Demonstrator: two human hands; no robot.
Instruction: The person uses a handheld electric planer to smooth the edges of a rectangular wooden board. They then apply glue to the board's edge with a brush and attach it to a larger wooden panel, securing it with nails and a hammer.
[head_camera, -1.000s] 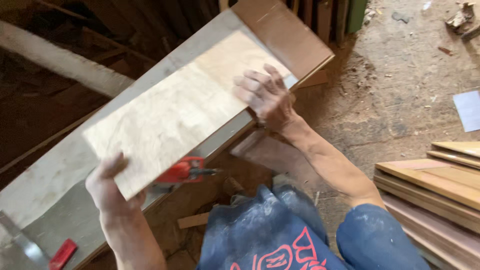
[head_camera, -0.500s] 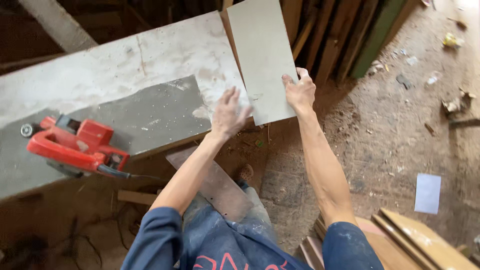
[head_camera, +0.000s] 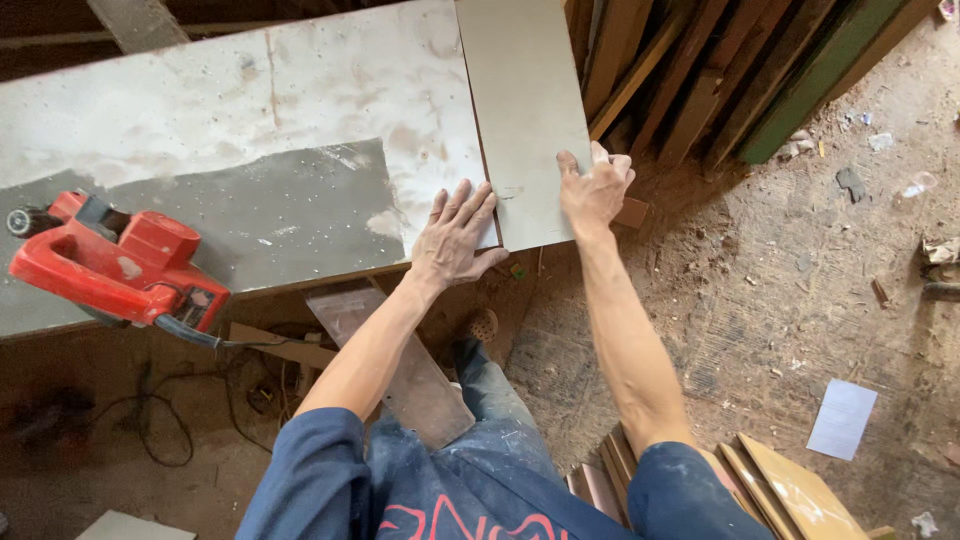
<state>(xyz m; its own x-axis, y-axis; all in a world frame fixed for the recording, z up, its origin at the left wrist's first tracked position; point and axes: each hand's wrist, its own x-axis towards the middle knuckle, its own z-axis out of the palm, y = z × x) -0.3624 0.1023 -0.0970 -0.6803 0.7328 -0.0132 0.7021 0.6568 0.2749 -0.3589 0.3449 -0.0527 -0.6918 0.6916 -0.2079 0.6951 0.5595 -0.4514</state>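
Grey board under both flat hands: left hand fingers spread, right hand gripping its edge.

Red power tool lies on the table at its left end, on a dark grey patch of the pale, stained top; its black cable drops over the near edge. Timber boards, brown with one green, lean together beyond the table's right end. Dirt floor strewn with sawdust and small scraps. White sheet of paper lies on the floor at right. Stack of tan boards at lower right. A brown board offcut sits slanted under the table's near edge.
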